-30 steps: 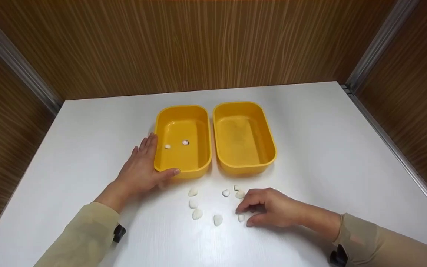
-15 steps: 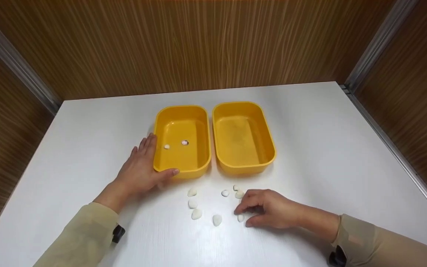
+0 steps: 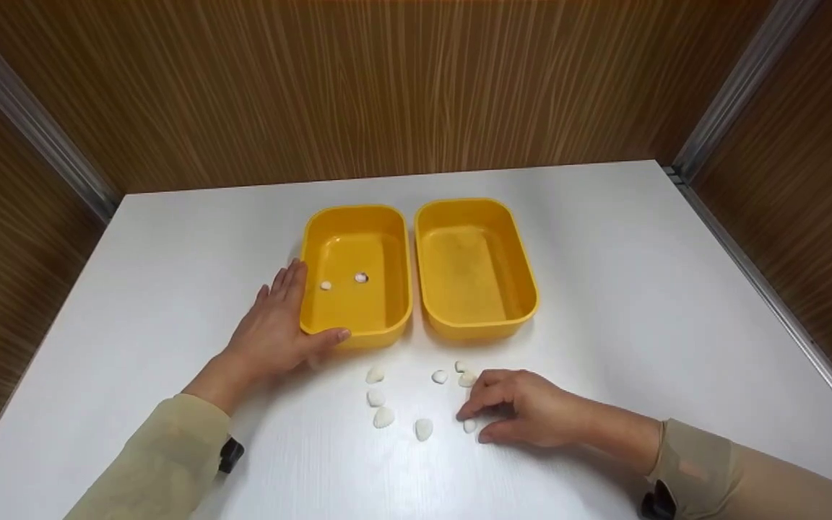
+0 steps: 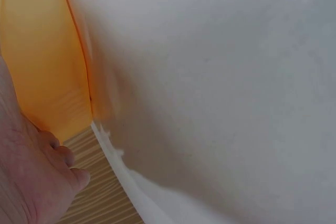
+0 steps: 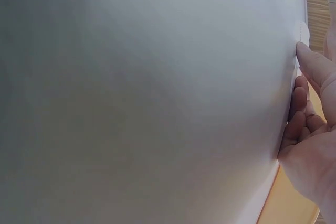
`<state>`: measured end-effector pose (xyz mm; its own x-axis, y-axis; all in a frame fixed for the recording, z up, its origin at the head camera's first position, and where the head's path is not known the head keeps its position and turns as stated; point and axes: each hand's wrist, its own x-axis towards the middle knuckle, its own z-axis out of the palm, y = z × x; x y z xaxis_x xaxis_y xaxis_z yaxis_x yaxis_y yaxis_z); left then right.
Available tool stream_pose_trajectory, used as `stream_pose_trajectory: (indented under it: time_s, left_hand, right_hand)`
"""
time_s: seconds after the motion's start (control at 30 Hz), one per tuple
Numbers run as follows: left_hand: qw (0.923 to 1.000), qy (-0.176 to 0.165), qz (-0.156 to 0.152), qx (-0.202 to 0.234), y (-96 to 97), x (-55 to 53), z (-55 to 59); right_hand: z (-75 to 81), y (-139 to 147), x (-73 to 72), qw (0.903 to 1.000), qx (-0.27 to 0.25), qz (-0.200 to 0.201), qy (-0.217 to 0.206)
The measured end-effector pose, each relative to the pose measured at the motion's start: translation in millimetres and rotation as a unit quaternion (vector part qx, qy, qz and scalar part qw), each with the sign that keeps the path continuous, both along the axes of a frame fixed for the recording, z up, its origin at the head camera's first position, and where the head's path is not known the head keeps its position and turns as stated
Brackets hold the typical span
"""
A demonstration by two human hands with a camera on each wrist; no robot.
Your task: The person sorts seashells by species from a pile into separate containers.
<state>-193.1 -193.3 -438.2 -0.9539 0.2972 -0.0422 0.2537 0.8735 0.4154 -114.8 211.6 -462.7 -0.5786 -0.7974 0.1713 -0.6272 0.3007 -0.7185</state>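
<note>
My left hand (image 3: 271,328) lies with straight fingers along the left side of the left yellow box (image 3: 410,303), its thumb across the near corner. That wall of the box (image 4: 47,45) also shows in the left wrist view. On the box floor are a small white shell (image 3: 326,286) and a dark-marked shell (image 3: 362,277). My right hand (image 3: 539,408) rests on the table, index finger and thumb bent and apart. A small white shell (image 3: 469,426) lies by their tips, apparently not pinched. In the right wrist view the right hand (image 5: 315,124) shows at the edge.
The right yellow box (image 3: 536,296) stands close beside the left one. Several pale shells lie loose on the white table (image 3: 625,289), among them a ribbed shell (image 3: 383,417), a shell (image 3: 424,430) and a shell (image 3: 440,377). A wood-grain panel (image 3: 387,87) closes the back.
</note>
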Motion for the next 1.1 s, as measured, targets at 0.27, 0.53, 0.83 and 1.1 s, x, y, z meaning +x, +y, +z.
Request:
stream_pose_trajectory:
  time_s: [0.27, 0.53, 0.83, 1.1]
  left_hand:
    - [1.0, 0.004, 0.0, 0.006, 0.1, 0.6, 0.3]
    - [1.0, 0.004, -0.001, 0.007, 0.3, 0.7, 0.5]
    - [0.9999, 0.004, 0.003, 0.014, 0.8, 0.5, 2.2]
    - [1.0, 0.001, 0.004, 0.009, 0.2, 1.1, 1.1]
  right_hand:
    - [-0.3, -0.6, 0.1, 1.0, 0.0, -0.004, -0.005]
    - [0.7, -0.9, 0.5, 0.9999, 0.006, -0.008, -0.012]
    - [0.3, -0.8, 1.9, 0.9995, 0.001, -0.015, -0.028]
    - [0.6, -1.8, 2.4, 0.9997, 0.009, -0.014, -0.018]
